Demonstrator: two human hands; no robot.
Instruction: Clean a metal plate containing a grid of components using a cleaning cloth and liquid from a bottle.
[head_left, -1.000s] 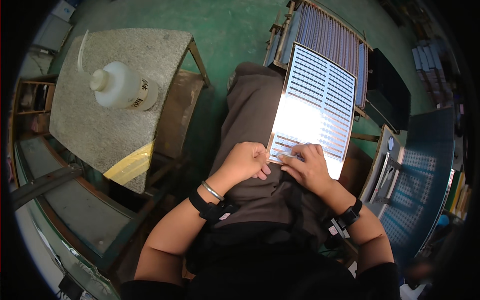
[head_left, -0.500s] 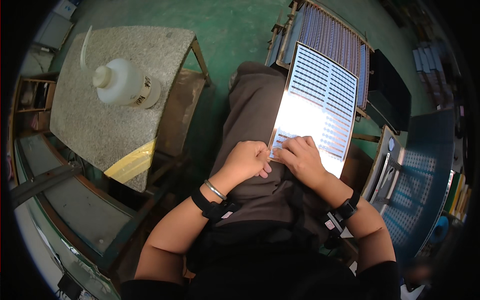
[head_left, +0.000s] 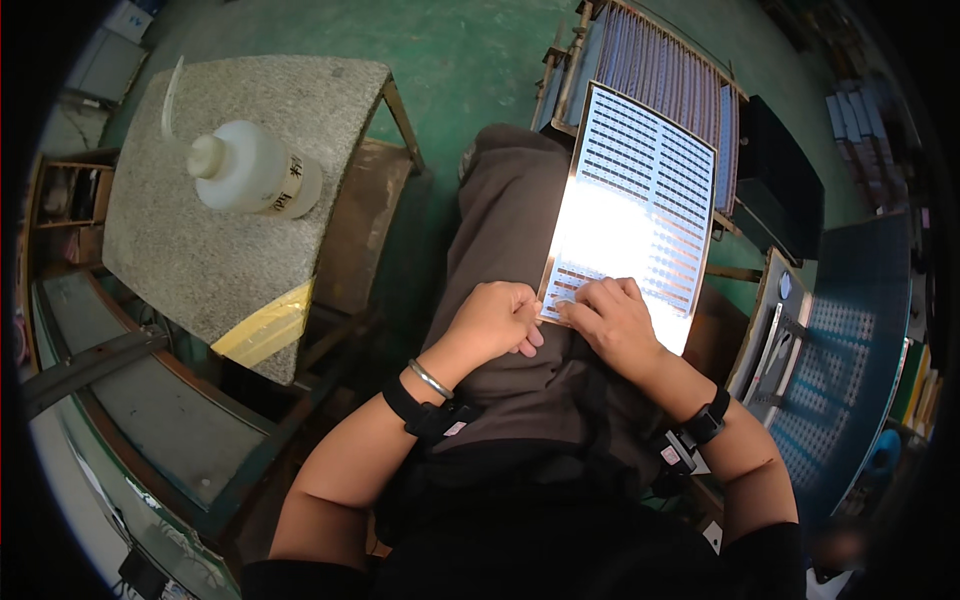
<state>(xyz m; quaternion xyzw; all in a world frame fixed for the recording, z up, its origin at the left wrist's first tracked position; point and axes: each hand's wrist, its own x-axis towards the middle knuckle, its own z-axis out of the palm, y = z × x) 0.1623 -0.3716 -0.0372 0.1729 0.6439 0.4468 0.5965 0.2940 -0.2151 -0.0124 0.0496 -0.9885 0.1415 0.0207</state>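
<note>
Behind, a grey bench [head_left: 150,240] stands on the green floor [head_left: 460,70]. The patterned sheet [head_left: 640,150] extends ahead — the left grip [head_left: 492,325] pinches its near left corner, the curled right grip [head_left: 622,325] rests upon its near part; whether this grasps something, I cannot tell.

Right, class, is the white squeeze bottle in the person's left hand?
No, the bottle sits on the grey tabletop, while the left hand is at a corner of the panel.

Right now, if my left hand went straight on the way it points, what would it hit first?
Your left hand would first meet the shiny patterned panel, whose near-left corner it already seems to touch. The right hand probably comes next, though depth is unclear.
</note>
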